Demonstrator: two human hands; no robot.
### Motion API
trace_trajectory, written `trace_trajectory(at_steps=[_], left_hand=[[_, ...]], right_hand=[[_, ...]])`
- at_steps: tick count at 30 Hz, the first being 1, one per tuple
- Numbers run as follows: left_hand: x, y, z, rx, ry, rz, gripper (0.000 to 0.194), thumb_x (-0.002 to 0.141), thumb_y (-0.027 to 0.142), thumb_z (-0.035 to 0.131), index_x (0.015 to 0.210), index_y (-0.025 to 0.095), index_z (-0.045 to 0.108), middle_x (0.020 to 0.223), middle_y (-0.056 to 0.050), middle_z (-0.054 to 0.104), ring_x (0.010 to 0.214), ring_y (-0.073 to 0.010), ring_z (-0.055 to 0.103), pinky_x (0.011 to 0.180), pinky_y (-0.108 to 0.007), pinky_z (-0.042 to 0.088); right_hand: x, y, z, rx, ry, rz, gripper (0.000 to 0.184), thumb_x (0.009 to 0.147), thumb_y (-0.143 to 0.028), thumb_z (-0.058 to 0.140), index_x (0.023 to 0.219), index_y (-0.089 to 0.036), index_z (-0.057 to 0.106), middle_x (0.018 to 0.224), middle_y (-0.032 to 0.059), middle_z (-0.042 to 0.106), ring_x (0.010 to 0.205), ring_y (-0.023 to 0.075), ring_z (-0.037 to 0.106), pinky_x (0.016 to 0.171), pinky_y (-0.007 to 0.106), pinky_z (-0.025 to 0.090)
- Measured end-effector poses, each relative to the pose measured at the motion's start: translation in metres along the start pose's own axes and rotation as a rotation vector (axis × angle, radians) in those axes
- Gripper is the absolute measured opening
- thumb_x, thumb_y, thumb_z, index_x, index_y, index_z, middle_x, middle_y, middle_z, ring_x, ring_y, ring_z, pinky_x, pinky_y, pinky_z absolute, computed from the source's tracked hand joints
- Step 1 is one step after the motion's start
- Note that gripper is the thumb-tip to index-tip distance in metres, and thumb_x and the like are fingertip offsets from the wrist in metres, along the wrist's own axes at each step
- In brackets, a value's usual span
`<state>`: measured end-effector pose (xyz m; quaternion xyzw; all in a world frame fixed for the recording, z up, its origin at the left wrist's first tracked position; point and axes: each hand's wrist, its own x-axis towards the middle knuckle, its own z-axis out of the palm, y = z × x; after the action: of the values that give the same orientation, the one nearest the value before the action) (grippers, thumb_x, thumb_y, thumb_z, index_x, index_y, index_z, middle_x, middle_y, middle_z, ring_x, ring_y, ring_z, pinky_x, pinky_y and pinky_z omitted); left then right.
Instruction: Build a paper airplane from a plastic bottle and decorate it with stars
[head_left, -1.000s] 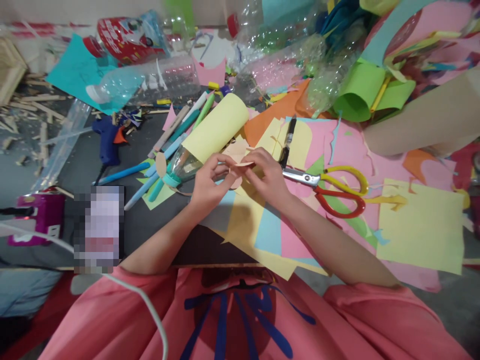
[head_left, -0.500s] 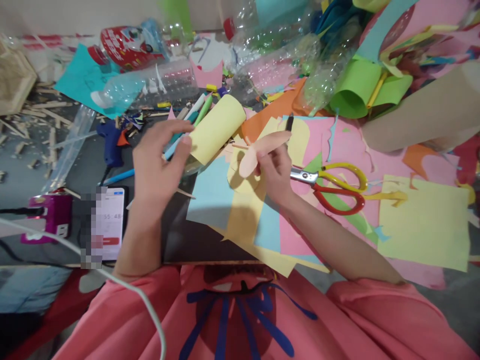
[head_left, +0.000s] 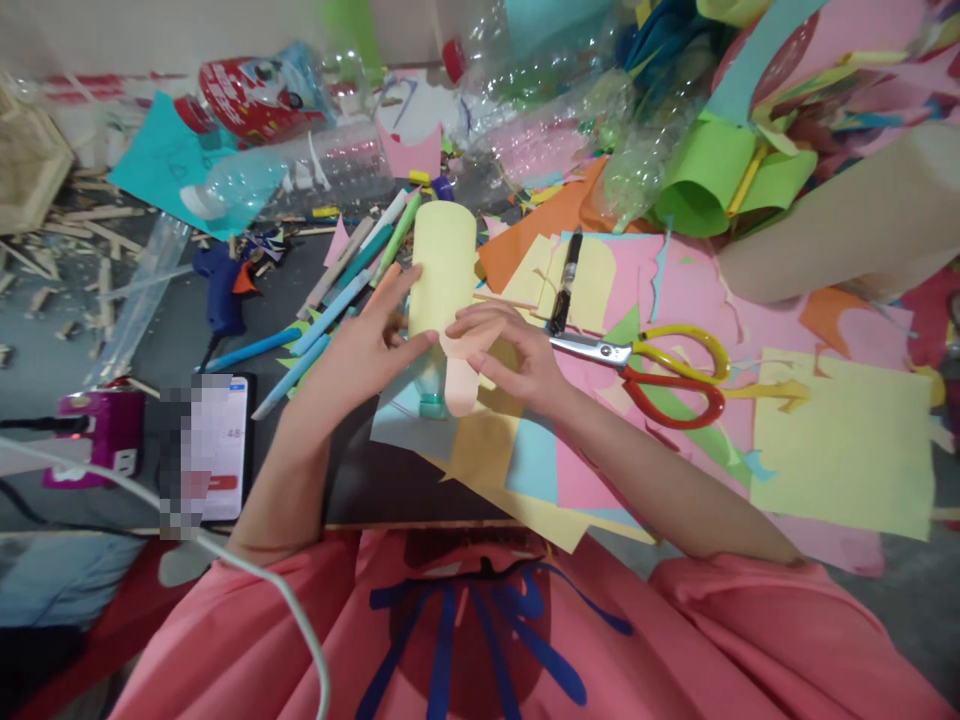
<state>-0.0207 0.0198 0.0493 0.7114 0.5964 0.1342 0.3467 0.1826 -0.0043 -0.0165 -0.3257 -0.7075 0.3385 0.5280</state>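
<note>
Pale wall (head_left: 150, 30), dark tabletop (head_left: 367, 480).

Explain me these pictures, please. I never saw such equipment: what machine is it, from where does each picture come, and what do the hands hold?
There is no machine at work, only a person's two bare hands. Every picture comes from one camera worn on the head, looking forward and down; the last shows now.

The left hand touches the side of a yellow paper tube. A bottle's green cap shows beyond the tube's near end. The right hand holds a pale pink paper piece there.

Around them on the table lie scissors, a black pen, markers, coloured paper, a blue glue gun, a phone and clear plastic bottles.
</note>
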Motion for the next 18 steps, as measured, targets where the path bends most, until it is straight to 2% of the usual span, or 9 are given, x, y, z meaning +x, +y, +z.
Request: trace_trajectory(at_steps=[4, 7, 10, 13, 15, 16, 17, 18], left_hand=[[-0.009, 0.003, 0.013, -0.054, -0.044, -0.01, 0.078, 0.083, 0.055, 0.06, 0.153, 0.026, 0.043, 0.107, -0.006, 0.07, 0.077, -0.0198, 0.066, 0.071, -0.031, 0.055], [-0.016, 0.008, 0.017, -0.078, -0.067, -0.044, 0.08, 0.084, 0.052, 0.056, 0.156, 0.023, 0.038, 0.094, -0.004, 0.071, 0.072, -0.0182, 0.064, 0.072, -0.029, 0.054], [-0.018, 0.012, 0.014, -0.091, -0.084, -0.06, 0.083, 0.082, 0.049, 0.057, 0.158, 0.021, 0.035, 0.092, -0.004, 0.074, 0.075, -0.0187, 0.067, 0.077, -0.03, 0.054], [-0.013, 0.009, 0.001, -0.135, -0.084, -0.087, 0.089, 0.079, 0.047, 0.061, 0.158, 0.019, 0.033, 0.088, -0.003, 0.076, 0.079, -0.0201, 0.069, 0.079, -0.032, 0.054], [-0.006, 0.0, -0.016, -0.145, -0.044, -0.143, 0.078, 0.079, 0.046, 0.061, 0.15, 0.019, 0.045, 0.081, -0.002, 0.077, 0.073, -0.0203, 0.069, 0.078, -0.035, 0.055], [-0.002, -0.006, -0.026, -0.116, 0.047, -0.199, 0.062, 0.077, 0.045, 0.061, 0.134, 0.02, 0.06, 0.073, -0.001, 0.075, 0.067, -0.0216, 0.067, 0.074, -0.038, 0.055], [0.001, -0.013, -0.037, -0.024, 0.149, -0.235, 0.046, 0.078, 0.044, 0.059, 0.117, 0.02, 0.068, 0.074, -0.002, 0.074, 0.071, -0.0239, 0.068, 0.078, -0.042, 0.055], [0.004, -0.021, -0.049, 0.157, 0.306, -0.262, 0.034, 0.08, 0.044, 0.058, 0.104, 0.022, 0.07, 0.081, -0.003, 0.075, 0.082, -0.0275, 0.07, 0.086, -0.048, 0.054]], right_hand=[[-0.003, -0.006, 0.0, 0.054, 0.033, 0.03, 0.02, 0.098, -0.04, 0.055, 0.101, -0.025, 0.069, 0.101, 0.0079, 0.075, 0.099, 0.0231, 0.069, 0.089, 0.044, 0.057], [-0.004, -0.008, 0.001, 0.037, 0.032, 0.013, 0.018, 0.098, -0.037, 0.055, 0.103, -0.025, 0.069, 0.104, 0.0096, 0.075, 0.103, 0.0235, 0.069, 0.091, 0.044, 0.056], [-0.004, -0.007, 0.001, -0.014, 0.014, 0.004, 0.017, 0.098, -0.035, 0.055, 0.104, -0.025, 0.068, 0.107, 0.01, 0.075, 0.105, 0.0235, 0.07, 0.093, 0.045, 0.056], [-0.003, -0.007, 0.0, -0.071, -0.031, 0.018, 0.017, 0.097, -0.035, 0.054, 0.104, -0.027, 0.067, 0.11, 0.0084, 0.076, 0.106, 0.0236, 0.07, 0.098, 0.048, 0.054], [-0.003, -0.006, 0.0, -0.076, -0.06, 0.033, 0.015, 0.097, -0.035, 0.054, 0.103, -0.028, 0.066, 0.111, 0.0071, 0.077, 0.108, 0.0242, 0.07, 0.103, 0.051, 0.051], [-0.002, -0.006, -0.001, -0.07, -0.067, 0.041, 0.015, 0.097, -0.035, 0.055, 0.103, -0.029, 0.066, 0.11, 0.0066, 0.077, 0.108, 0.0245, 0.07, 0.105, 0.052, 0.05], [-0.002, -0.006, -0.001, -0.063, -0.07, 0.046, 0.014, 0.096, -0.035, 0.055, 0.103, -0.029, 0.066, 0.109, 0.0062, 0.077, 0.108, 0.0247, 0.07, 0.106, 0.052, 0.049], [-0.001, -0.005, -0.001, -0.056, -0.069, 0.05, 0.013, 0.096, -0.036, 0.055, 0.102, -0.03, 0.065, 0.108, 0.0057, 0.077, 0.107, 0.0247, 0.07, 0.107, 0.053, 0.048]])
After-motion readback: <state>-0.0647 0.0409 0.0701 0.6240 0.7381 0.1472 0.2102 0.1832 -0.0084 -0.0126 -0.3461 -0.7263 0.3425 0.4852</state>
